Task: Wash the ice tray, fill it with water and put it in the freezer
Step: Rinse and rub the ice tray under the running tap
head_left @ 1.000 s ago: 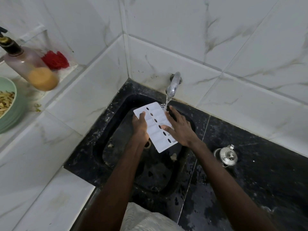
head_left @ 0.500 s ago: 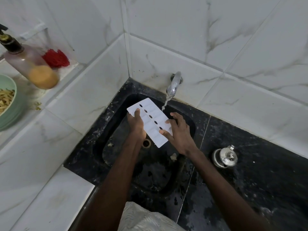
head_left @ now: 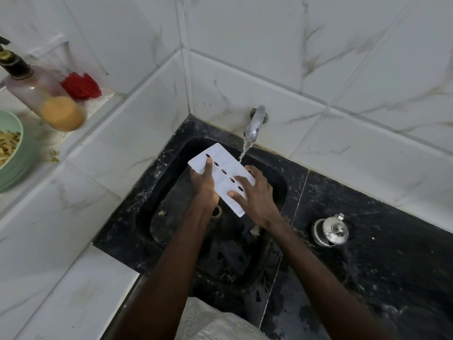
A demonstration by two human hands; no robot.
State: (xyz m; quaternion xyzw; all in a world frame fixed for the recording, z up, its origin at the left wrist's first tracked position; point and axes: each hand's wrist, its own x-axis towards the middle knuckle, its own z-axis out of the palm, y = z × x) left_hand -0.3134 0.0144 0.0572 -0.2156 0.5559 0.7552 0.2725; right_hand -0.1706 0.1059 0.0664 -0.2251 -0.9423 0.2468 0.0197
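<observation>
White, grey-veined wall tiles (head_left: 269, 50) met in a corner above a black speckled stone desk (head_left: 392, 266), streaked and spotted pale. A dark sink (head_left: 152, 200) was sunk into it. At the left rose a white tiled ledge (head_left: 49, 241), with a higher shelf (head_left: 105, 101) behind it. The light was soft and even.

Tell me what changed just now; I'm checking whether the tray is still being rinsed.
The ice tray shifted left: the stream from the tap hit its far end, now it falls at its right edge. The left hand slid its thumb further up the tray. Unchanged: left hand grips it, right hand rests on top, over the sink, water running.
</observation>
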